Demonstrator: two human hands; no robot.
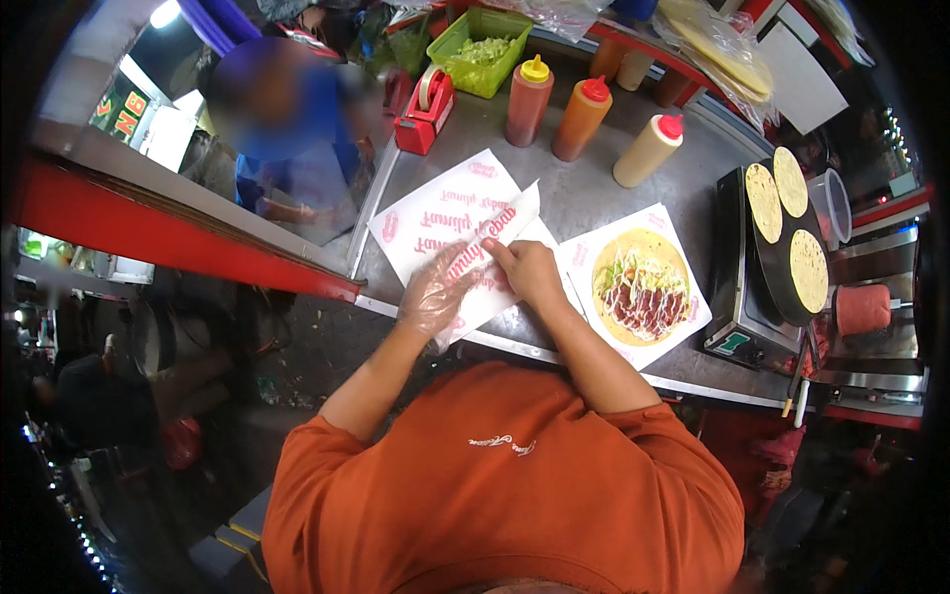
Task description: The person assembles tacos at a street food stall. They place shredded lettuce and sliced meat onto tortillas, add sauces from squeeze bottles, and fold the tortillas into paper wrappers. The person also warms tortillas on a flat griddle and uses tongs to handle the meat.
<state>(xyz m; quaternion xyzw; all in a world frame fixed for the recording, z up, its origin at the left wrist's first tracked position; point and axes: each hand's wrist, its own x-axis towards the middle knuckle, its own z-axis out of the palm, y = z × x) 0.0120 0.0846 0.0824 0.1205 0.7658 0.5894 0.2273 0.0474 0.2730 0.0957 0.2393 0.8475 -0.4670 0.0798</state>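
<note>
A paper-wrapped roll [507, 220] lies slantwise over white sheets of printed wrapping paper [404, 220] on the metal counter. My left hand [433, 295], in a clear plastic glove, is closed around the roll's lower part. My right hand [529, 269] is bare and grips the roll's right side, the thumb pressed on the paper. Whatever the roll contains is hidden. Just right of my right hand, an open tortilla [606, 259] rests flat on another paper sheet, topped with shredded lettuce, browned meat and streaks of white sauce.
Behind the papers stand a red tape dispenser [426, 124] and squeeze bottles of pink [528, 107], orange [579, 124] and cream sauce [645, 155]. A green basket [453, 45] holds lettuce. At right, a griddle [782, 262] carries three flatbreads. Across the counter, a person in blue [317, 168] is at left.
</note>
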